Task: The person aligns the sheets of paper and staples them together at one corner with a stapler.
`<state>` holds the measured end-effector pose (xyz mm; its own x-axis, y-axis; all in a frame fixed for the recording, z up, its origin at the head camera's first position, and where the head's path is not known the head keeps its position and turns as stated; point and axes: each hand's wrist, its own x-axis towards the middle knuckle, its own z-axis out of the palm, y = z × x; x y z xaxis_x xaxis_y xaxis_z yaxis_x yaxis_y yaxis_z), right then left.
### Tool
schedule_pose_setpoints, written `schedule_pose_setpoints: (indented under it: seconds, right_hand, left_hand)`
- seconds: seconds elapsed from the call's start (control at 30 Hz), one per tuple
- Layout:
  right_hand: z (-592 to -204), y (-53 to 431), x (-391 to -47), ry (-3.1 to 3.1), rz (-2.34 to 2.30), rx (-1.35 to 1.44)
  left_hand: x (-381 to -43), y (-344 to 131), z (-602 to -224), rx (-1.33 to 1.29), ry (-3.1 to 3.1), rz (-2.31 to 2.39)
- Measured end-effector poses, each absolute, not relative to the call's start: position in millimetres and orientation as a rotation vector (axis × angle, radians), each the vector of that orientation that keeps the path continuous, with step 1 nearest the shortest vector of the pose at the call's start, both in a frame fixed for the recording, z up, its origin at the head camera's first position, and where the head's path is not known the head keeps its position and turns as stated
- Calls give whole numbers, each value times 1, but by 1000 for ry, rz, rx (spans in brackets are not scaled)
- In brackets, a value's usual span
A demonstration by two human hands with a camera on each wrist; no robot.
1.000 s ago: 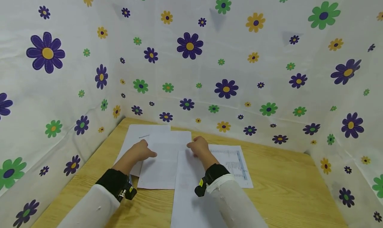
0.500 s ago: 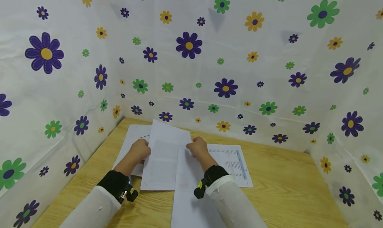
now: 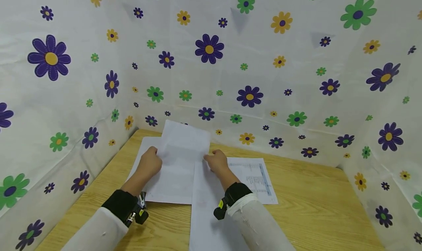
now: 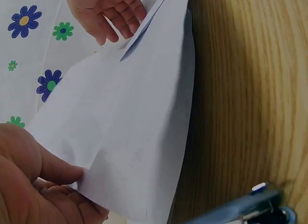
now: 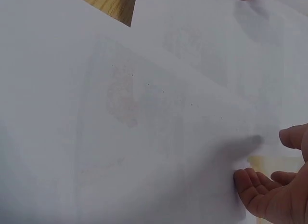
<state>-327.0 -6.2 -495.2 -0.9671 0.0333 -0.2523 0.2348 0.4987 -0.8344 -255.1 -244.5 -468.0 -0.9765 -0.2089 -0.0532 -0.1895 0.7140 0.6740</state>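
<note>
My left hand (image 3: 150,163) pinches the left edge of a white sheet of paper (image 3: 179,159). In the left wrist view, the left thumb and curled fingers (image 4: 53,185) grip this edge, and the paper bows upward. The sheet's far end is raised in the head view. My right hand (image 3: 217,162) is at the top of a second white sheet (image 3: 207,203), which overlaps the raised one. In the right wrist view, the right thumb and fingers (image 5: 255,185) stand apart, with fingertips at the paper's edge.
Under the raised paper, another white sheet (image 3: 143,146) lies at the table's back left. A printed sheet (image 3: 257,178) lies right of the right hand on the wooden table (image 3: 316,203). Near the left wrist is a blurred blue-and-metal object (image 4: 250,209). Flowered cloth (image 3: 184,71) encloses the table.
My left hand has closed on the sheet's left edge and moved slightly left and up. The sheet's far end has risen over the back edge. The right hand has hardly moved.
</note>
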Motion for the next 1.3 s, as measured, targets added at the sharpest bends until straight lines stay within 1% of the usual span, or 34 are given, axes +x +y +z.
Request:
schedule_pose_setpoints:
  seconds: [0.27, 0.63, 0.97, 1.3]
  right_hand:
    - [-491, -10, -326, 2398, -1756, 138]
    - [-487, -12, -330, 2460, -1943, -56]
    - [-454, 2, -322, 2421, -2210, -190]
    - [-411, 38, -306, 2469, -2363, -462]
  left_hand:
    - [-255, -247, -464, 308, -2773, -1175]
    - [-252, -248, -448, 292, -2567, -1203]
    - [-261, -254, -430, 154, -2397, -1270]
    - [-249, -226, -395, -51, -2206, -1375]
